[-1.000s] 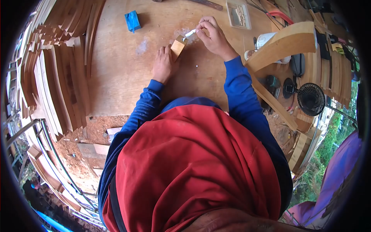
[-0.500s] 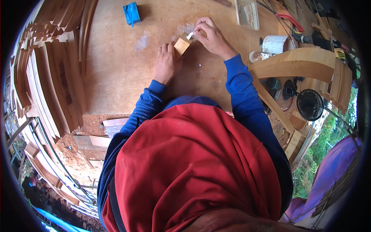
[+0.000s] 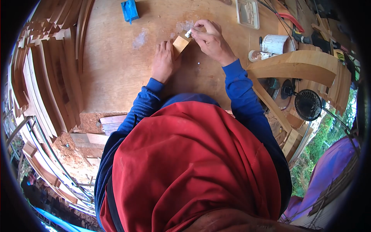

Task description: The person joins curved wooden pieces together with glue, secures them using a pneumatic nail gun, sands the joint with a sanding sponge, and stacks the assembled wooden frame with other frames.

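1. A worker in blue sleeves bends over a desk [image 3: 112, 73], the left hand [image 3: 164, 63] grasping a wooden block [image 3: 181, 45], its fingers along the block's left side.
2. The block slants across the desk's middle, its far end tipped toward the right hand [image 3: 211, 40].
3. The right grip pinches a small white piece [image 3: 188, 33] between thumb and fingers at the block's far end; whether the piece has entered the block cannot be told.
4. A second ago, the right fingertips stood farther right of the block, with more of the white piece showing; now they have closed in. The left grip stays on the block.
5. At the desk's far left sits a blue box [image 3: 130, 11], at far right a clear tub [image 3: 247, 14] of small wooden pieces; both remain in place.
6. Stacked boards [image 3: 50, 81] line the left side. To the right are a white bucket [image 3: 273, 44], a curved beam [image 3: 290, 66] and a black fan [image 3: 308, 104].
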Demonstrator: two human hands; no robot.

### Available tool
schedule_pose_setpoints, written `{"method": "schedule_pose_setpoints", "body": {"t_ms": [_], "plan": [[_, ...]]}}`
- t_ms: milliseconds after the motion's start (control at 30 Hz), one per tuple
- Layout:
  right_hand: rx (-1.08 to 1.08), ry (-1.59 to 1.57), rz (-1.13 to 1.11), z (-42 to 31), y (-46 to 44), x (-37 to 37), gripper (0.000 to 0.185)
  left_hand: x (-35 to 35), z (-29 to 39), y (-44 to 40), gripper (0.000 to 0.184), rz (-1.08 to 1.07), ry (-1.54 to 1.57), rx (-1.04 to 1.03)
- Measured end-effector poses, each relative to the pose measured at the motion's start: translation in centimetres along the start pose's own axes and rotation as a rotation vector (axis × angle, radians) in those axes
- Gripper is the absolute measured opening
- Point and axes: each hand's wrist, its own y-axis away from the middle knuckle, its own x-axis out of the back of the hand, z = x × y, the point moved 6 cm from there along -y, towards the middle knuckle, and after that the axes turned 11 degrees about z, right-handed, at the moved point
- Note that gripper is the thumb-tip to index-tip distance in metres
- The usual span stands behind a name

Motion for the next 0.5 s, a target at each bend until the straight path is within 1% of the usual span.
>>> {"method": "schedule_pose_setpoints", "body": {"t_ms": [67, 167, 500], "plan": [[0.011, 0.021, -0.016, -0.1, -0.1, -0.1, 0.017, 0.0, 0.0, 0.0, 0.066, -0.006, 0.002, 0.008], [0.009, 0.003, -0.006, -0.2, -0.2, -0.2, 0.009, -0.1, -0.2, 0.0, 0.066, -0.017, -0.006, 0.017], [0.021, 0.008, -0.075, -1.1, -1.2, -0.3, 0.014, 0.0, 0.0, -0.1, 0.066, -0.038, -0.005, 0.034]]}}
